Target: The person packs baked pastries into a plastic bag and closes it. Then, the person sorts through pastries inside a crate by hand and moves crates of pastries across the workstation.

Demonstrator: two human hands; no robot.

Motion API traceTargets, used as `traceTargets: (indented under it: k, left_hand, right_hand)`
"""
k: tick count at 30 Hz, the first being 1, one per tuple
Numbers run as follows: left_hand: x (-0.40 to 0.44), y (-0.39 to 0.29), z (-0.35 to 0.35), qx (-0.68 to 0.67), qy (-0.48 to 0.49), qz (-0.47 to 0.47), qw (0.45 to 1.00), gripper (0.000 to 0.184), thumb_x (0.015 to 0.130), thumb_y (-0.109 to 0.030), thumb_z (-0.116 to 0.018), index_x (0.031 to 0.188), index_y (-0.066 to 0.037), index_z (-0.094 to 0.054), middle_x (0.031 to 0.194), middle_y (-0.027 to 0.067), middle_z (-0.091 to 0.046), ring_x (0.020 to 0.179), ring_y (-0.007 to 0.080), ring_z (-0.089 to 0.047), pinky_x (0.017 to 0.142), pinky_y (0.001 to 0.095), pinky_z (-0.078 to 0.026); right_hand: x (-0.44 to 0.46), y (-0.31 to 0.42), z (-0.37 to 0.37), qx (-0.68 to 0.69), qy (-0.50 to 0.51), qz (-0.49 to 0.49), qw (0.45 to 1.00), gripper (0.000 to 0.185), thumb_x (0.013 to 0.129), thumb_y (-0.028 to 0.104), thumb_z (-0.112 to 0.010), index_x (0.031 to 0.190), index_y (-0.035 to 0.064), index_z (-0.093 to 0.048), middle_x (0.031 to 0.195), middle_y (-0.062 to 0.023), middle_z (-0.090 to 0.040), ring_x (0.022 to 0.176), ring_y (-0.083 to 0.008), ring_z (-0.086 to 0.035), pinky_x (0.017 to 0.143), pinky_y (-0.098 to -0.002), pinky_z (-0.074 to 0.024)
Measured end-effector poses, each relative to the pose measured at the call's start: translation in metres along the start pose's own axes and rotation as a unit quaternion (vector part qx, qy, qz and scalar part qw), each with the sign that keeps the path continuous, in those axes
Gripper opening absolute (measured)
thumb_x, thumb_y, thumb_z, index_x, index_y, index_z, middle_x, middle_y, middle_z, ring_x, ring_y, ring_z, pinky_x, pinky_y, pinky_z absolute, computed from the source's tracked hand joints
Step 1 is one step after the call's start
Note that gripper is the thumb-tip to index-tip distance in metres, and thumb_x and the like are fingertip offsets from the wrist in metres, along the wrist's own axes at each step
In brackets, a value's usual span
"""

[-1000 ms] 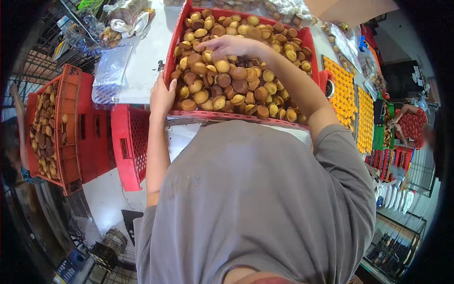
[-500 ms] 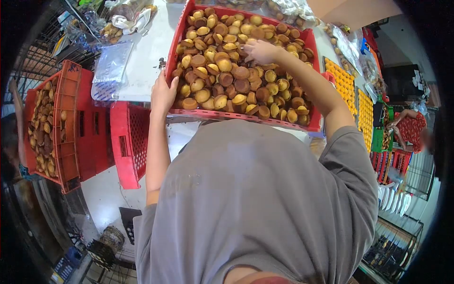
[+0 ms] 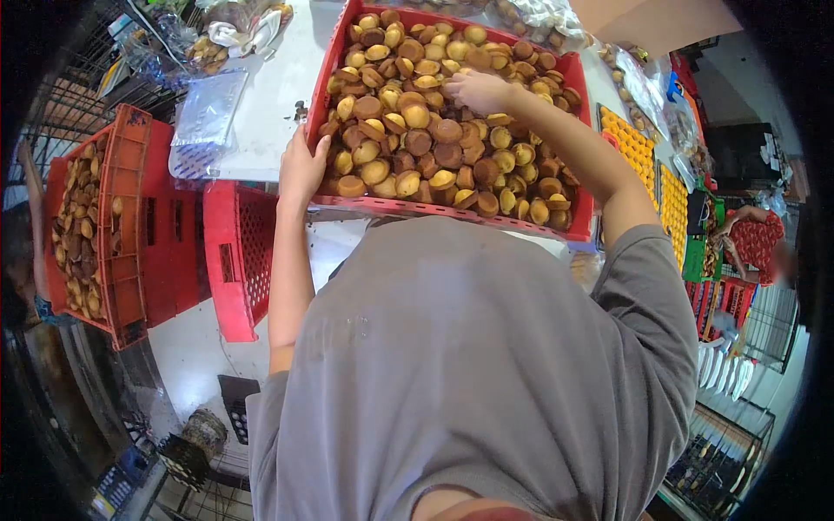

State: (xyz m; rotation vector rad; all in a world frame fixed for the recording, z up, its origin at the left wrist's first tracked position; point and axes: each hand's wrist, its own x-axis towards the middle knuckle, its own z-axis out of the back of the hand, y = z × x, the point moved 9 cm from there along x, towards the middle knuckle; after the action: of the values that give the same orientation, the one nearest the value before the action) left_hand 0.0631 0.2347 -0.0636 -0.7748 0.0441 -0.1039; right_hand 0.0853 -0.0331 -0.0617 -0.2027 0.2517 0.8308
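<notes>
A large red crate (image 3: 434,211) full of small round cakes (image 3: 447,156), yellow and brown, sits on the white table in front of me. My left hand (image 3: 301,167) grips the crate's left rim, with its thumb on the inner side and the other fingers partly hidden along the wall. Over the upper middle of the pile, my right hand (image 3: 478,91) reaches down with bent fingers held close together, touching the cakes. Its fingertips are hidden among them, so whatever lies between them does not show.
Clear plastic bags (image 3: 208,113) lie on the table (image 3: 269,95) at left. An empty red crate (image 3: 234,260) and a cake-filled orange-red crate (image 3: 122,217) stand beyond. Trays of yellow rounds (image 3: 627,148) line the right. A person in red (image 3: 754,243) is at far right.
My right hand has shifted slightly within the same part of the pile, its fingers bent lower. My left hand stays on the crate rim. The whole view has moved slightly.
</notes>
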Motion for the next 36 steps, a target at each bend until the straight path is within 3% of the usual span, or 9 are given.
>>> traceTargets:
  k: [6, 11, 15, 18, 24, 27, 29, 33, 36]
  left_hand:
    - [0.001, 0.003, -0.002, 0.002, 0.0, 0.002, 1.0, 0.051, 0.079, -0.03, -0.05, 0.115, 0.003, -0.038, 0.106, 0.0243, -0.049, 0.099, 0.0361, -0.047, 0.084, 0.0385, -0.037]
    - [0.002, 0.004, -0.003, -0.003, 0.009, 0.003, 1.0, 0.052, 0.079, -0.03, -0.05, 0.116, 0.003, -0.037, 0.106, 0.0239, -0.049, 0.099, 0.0358, -0.047, 0.085, 0.0381, -0.037]
    - [0.0, 0.005, -0.001, -0.004, -0.003, 0.003, 1.0, 0.05, 0.079, -0.029, -0.051, 0.115, 0.003, -0.038, 0.104, 0.0241, -0.05, 0.097, 0.0354, -0.048, 0.084, 0.0379, -0.037]
    - [0.0, -0.001, 0.002, -0.013, -0.002, 0.009, 1.0, 0.049, 0.079, -0.029, -0.051, 0.114, 0.003, -0.039, 0.103, 0.0243, -0.05, 0.096, 0.0354, -0.048, 0.083, 0.0379, -0.038]
    - [0.0, 0.002, 0.001, -0.024, 0.001, 0.011, 1.0, 0.048, 0.078, -0.028, -0.051, 0.113, 0.003, -0.04, 0.101, 0.0242, -0.051, 0.095, 0.036, -0.048, 0.082, 0.0381, -0.038]
    - [0.001, 0.001, 0.001, -0.022, 0.001, 0.014, 1.0, 0.048, 0.078, -0.028, -0.051, 0.113, 0.003, -0.04, 0.101, 0.0243, -0.051, 0.095, 0.0361, -0.048, 0.082, 0.0381, -0.038]
    - [0.001, 0.002, 0.0, -0.02, 0.002, 0.017, 1.0, 0.048, 0.078, -0.027, -0.051, 0.113, 0.003, -0.04, 0.102, 0.0243, -0.05, 0.096, 0.0362, -0.048, 0.082, 0.0381, -0.038]
    - [0.001, 0.002, -0.001, -0.031, 0.005, 0.019, 0.999, 0.044, 0.078, -0.026, -0.052, 0.11, 0.003, -0.042, 0.101, 0.0236, -0.051, 0.095, 0.0356, -0.049, 0.081, 0.0378, -0.038]
    - [0.0, -0.001, 0.002, -0.042, 0.004, 0.019, 0.999, 0.041, 0.078, -0.025, -0.052, 0.108, 0.002, -0.044, 0.099, 0.0229, -0.052, 0.094, 0.0352, -0.049, 0.081, 0.0375, -0.039]
  right_hand:
    - [0.002, 0.005, -0.007, 0.014, 0.059, 0.045, 0.997, 0.014, 0.07, 0.009, -0.052, 0.08, 0.003, -0.06, 0.092, -0.0047, -0.051, 0.094, -0.023, -0.046, 0.078, -0.0332, -0.0418]
    - [-0.001, -0.006, -0.003, 0.036, 0.078, -0.074, 0.994, 0.023, 0.076, 0.013, -0.044, 0.096, 0.0036, -0.051, 0.096, -0.008, -0.048, 0.093, -0.0255, -0.045, 0.078, -0.0368, -0.0395]
    - [-0.002, -0.006, -0.006, 0.004, 0.092, -0.042, 0.995, 0.029, 0.075, 0.014, -0.044, 0.102, 0.0046, -0.046, 0.093, -0.0091, -0.048, 0.093, -0.0276, -0.045, 0.076, -0.0379, -0.0399]
    - [-0.006, -0.019, -0.001, 0.112, 0.016, -0.131, 0.985, 0.016, 0.073, 0.007, -0.045, 0.083, 0.0002, -0.056, 0.093, -0.0088, -0.051, 0.092, -0.0249, -0.047, 0.08, -0.0336, -0.0405]
    - [-0.007, 0.002, 0.01, -0.026, -0.065, 0.083, 0.994, 0.015, 0.076, 0.011, -0.047, 0.087, 0.0013, -0.051, 0.087, -0.0102, -0.051, 0.086, -0.0248, -0.047, 0.078, -0.0335, -0.0402]
    - [-0.004, 0.002, 0.023, 0.136, -0.071, 0.024, 0.988, 0.015, 0.076, 0.012, -0.049, 0.086, 0.0007, -0.051, 0.084, -0.0109, -0.051, 0.081, -0.025, -0.048, 0.074, -0.0336, -0.0412]
    - [-0.003, -0.012, 0.006, 0.259, 0.011, -0.099, 0.961, 0.014, 0.077, 0.009, -0.046, 0.087, 0.0004, -0.052, 0.077, -0.0115, -0.053, 0.076, -0.0258, -0.05, 0.07, -0.0342, -0.0424]
    - [0.002, 0.004, 0.002, 0.194, -0.024, -0.026, 0.98, 0.014, 0.075, 0.005, -0.045, 0.083, -0.0014, -0.055, 0.073, -0.0122, -0.055, 0.072, -0.027, -0.052, 0.067, -0.0348, -0.0441]
    - [0.008, 0.024, 0.003, 0.07, 0.055, 0.004, 0.996, 0.014, 0.072, 0.003, -0.047, 0.076, -0.0024, -0.058, 0.07, -0.013, -0.058, 0.071, -0.0276, -0.055, 0.063, -0.0348, -0.0463]
